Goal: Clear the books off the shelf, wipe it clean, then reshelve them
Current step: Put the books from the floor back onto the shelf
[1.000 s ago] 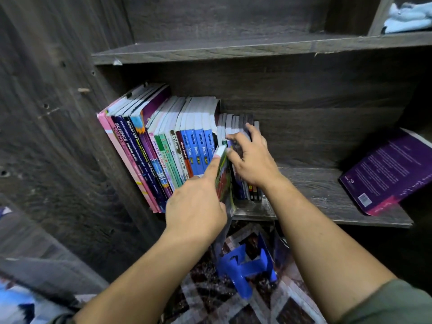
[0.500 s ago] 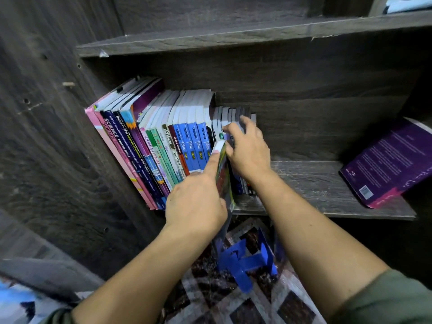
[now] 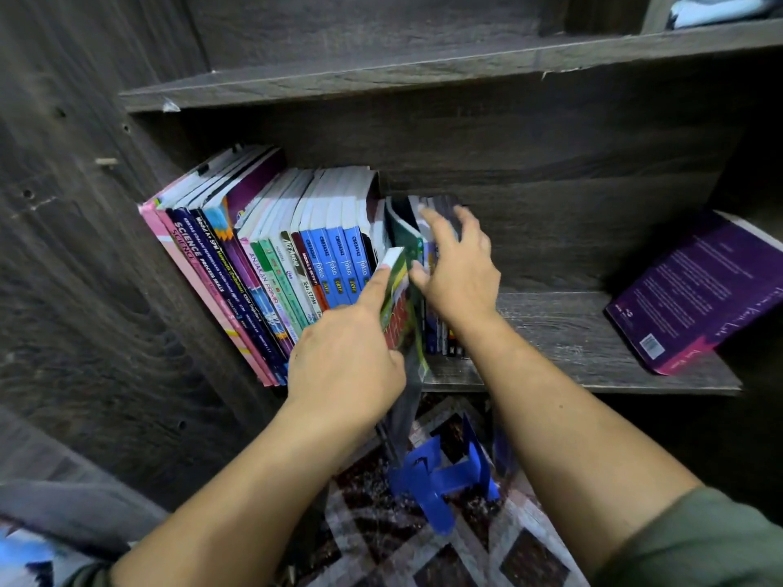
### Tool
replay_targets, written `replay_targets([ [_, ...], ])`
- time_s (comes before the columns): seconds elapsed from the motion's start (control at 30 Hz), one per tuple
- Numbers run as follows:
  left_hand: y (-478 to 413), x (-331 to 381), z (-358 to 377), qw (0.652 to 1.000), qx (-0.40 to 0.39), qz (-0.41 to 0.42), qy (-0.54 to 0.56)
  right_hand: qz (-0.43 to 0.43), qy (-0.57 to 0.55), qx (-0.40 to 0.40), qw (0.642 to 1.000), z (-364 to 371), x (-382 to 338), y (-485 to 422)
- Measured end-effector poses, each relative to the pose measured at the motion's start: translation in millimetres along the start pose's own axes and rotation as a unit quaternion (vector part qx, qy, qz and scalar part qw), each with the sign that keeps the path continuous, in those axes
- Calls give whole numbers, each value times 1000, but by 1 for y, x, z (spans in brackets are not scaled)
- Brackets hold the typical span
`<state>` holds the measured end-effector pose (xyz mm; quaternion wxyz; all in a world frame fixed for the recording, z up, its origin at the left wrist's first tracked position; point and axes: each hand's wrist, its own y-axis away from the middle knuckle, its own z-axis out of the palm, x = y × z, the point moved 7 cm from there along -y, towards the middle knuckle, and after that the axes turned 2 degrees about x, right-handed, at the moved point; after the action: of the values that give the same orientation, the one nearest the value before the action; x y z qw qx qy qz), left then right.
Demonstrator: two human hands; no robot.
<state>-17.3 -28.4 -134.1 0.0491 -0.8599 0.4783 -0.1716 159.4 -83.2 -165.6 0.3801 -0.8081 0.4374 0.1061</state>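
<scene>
Dark wood-grain shelving fills the view, and the work sits at the lower shelf (image 3: 572,332). Half a second ago the right hand (image 3: 459,273) lay curled over the tops of the thin books (image 3: 440,341), holding them aside; now it has lifted off them, its fingers spread wide and slightly blurred, the thumb just beside the green book (image 3: 400,315). The left hand (image 3: 343,358) still grips that book, with its index finger (image 3: 375,286) stretched along the upper corner. The book stands between the blue spines and the thin books, its lower end hanging past the shelf's front edge. This looks like one book being worked into or out of the gap, though which cannot be told. Either way the row of books (image 3: 296,256) is tightly packed against the left wall. Well apart on the right, a purple book (image 3: 695,290) leans tilted on the shelf.
</scene>
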Motion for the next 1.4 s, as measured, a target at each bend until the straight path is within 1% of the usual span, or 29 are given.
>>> replay_targets([
  [0.2,-9,6,-14,999,46,27,3,16,9,26,999,-18,23,-4],
  [0.33,-25,13,-13,997,69,11,-25,24,9,32,999,-21,32,-2],
  [0.47,-44,25,9,995,83,8,-47,14,10,26,1000,-21,31,0],
  [0.6,-54,33,41,995,69,47,-49,14,6,20,1000,-20,33,-1],
  [0.7,-59,32,51,996,12,83,-44,15,3,18,1000,-21,35,-2],
  [0.73,-59,30,51,993,9,97,-72,13,0,16,1000,-21,35,-2],
  [0.8,-57,31,44,972,68,138,-177,8,-6,14,1000,-21,34,-2],
  [0.87,-59,29,42,949,130,157,-240,-6,-16,18,1000,-22,30,0],
  [0.93,-65,19,46,946,166,125,-249,-18,-49,23,998,-22,27,4],
  [1.07,-67,1,64,923,275,93,-251,-35,-183,47,981,-24,23,12],
  [1.1,-66,-4,67,921,291,84,-244,-25,-215,38,976,-21,25,13],
  [1.17,-67,-11,68,920,306,69,-234,39,-267,-27,963,-3,40,17],
  [1.23,-69,-14,65,916,314,71,-238,125,-274,-145,942,32,66,30],
  [1.27,-70,-16,64,917,316,73,-232,161,-254,-202,932,48,79,40],
  [1.3,-71,-19,61,921,317,75,-214,187,-230,-242,924,62,92,50],
  [1.33,-72,-22,56,927,316,77,-188,208,-209,-262,919,72,104,56],
  [1.4,-75,-30,44,937,306,79,-147,235,-185,-262,917,80,116,58],
])
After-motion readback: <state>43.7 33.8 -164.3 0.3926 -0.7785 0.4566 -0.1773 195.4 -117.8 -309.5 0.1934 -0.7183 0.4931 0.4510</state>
